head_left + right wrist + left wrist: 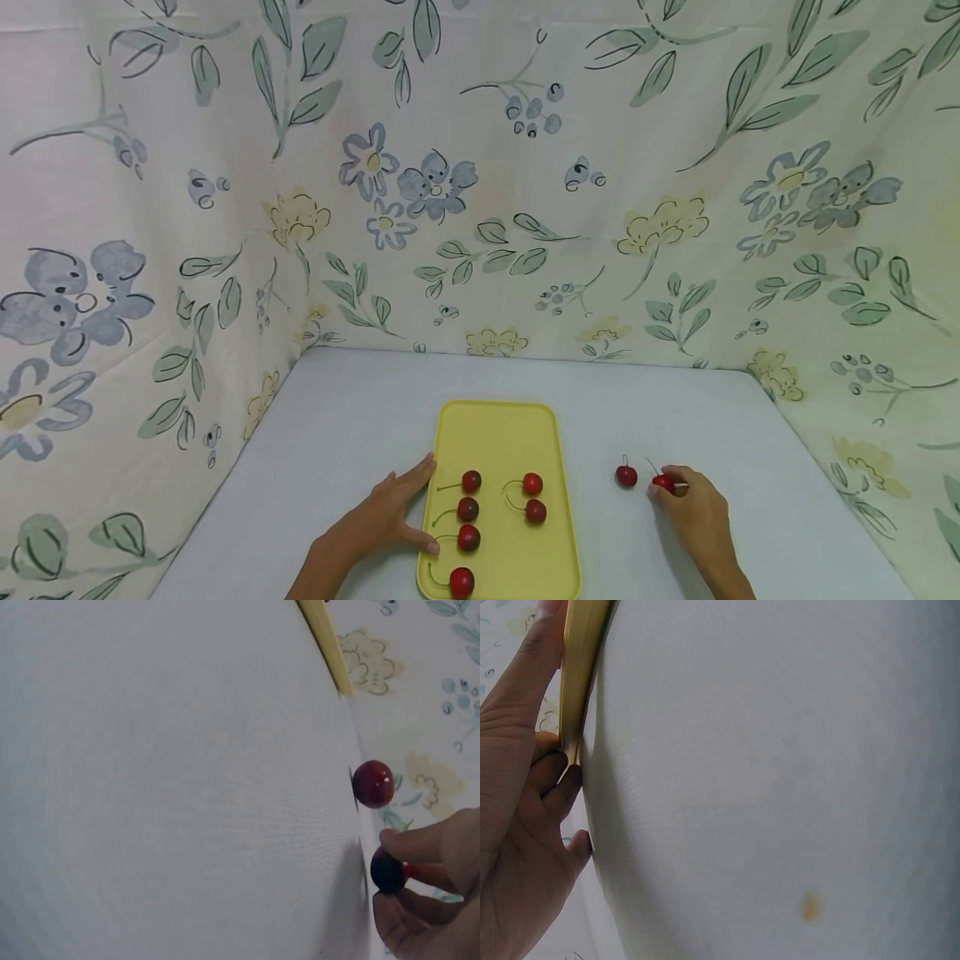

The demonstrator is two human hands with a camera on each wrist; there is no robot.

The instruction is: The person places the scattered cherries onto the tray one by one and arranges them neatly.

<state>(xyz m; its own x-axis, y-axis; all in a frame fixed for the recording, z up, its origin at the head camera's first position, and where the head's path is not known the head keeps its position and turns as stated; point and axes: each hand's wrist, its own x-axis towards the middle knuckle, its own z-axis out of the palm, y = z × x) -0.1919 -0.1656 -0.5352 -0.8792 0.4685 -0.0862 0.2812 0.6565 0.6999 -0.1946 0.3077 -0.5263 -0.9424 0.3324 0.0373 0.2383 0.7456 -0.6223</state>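
Note:
My right hand (697,508) pinches a dark red cherry (663,482) between thumb and fingertips, low over the white table. The right wrist view shows this held cherry (387,870) close to the surface. Just left of it a second cherry (626,476) rests on the table, stem up. With fingers spread, my left hand (382,517) rests along the left side of a yellow tray (495,429), thumb on its rim. On the tray, several cherries (468,509) form a left column, stems pointing left; two more, an upper (532,483) and a lower (536,512), lie on the right.
The white table (360,417) meets a hanging floral cloth (480,275) at the back and both sides. The tray's near end runs to the bottom edge of the head view. In the left wrist view, a small yellowish spot (811,907) marks the white surface.

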